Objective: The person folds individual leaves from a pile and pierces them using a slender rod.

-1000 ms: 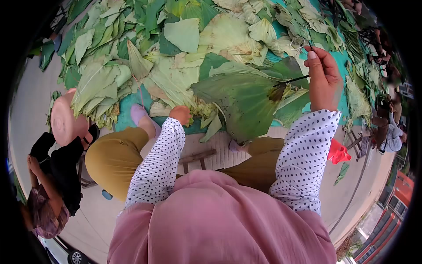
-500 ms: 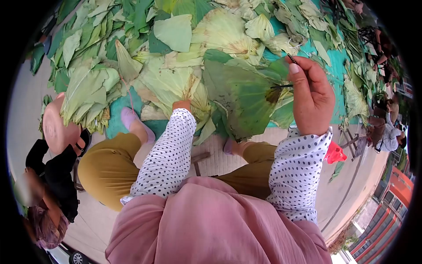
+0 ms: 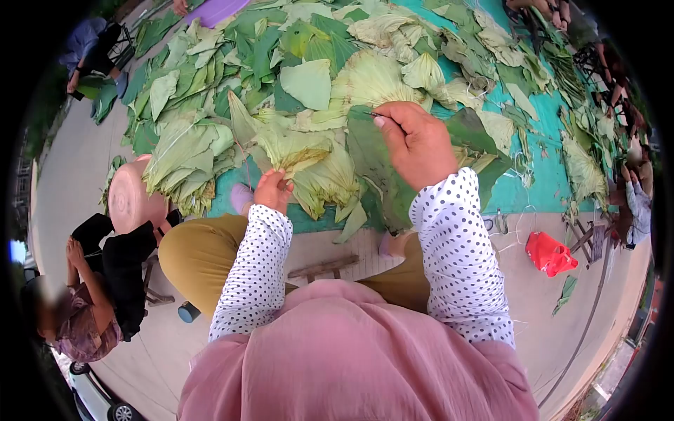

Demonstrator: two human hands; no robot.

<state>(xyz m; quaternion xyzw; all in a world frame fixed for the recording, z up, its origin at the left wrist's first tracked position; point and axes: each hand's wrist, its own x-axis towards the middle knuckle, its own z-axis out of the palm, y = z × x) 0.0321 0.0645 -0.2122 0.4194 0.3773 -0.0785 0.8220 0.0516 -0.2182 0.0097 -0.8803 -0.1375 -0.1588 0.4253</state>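
Note:
My left hand pinches the brownish base of a pale green leaf near the front edge of the leaf pile. To its right, my right hand is closed on a thin dark tool, whose tip points left. Under my right hand lies a large dark green leaf. A stack of pale folded leaves rests left of my left hand, with a thin pink string between them.
A teal sheet lies under the leaves. A pink basin stands at the left beside a seated person. A red bag is on the ground at the right, near a stool. Other people sit at both sides.
My right hand has moved left, toward my left hand, with the dark tool. My left hand has lifted a pale leaf by its base. The view has shifted.

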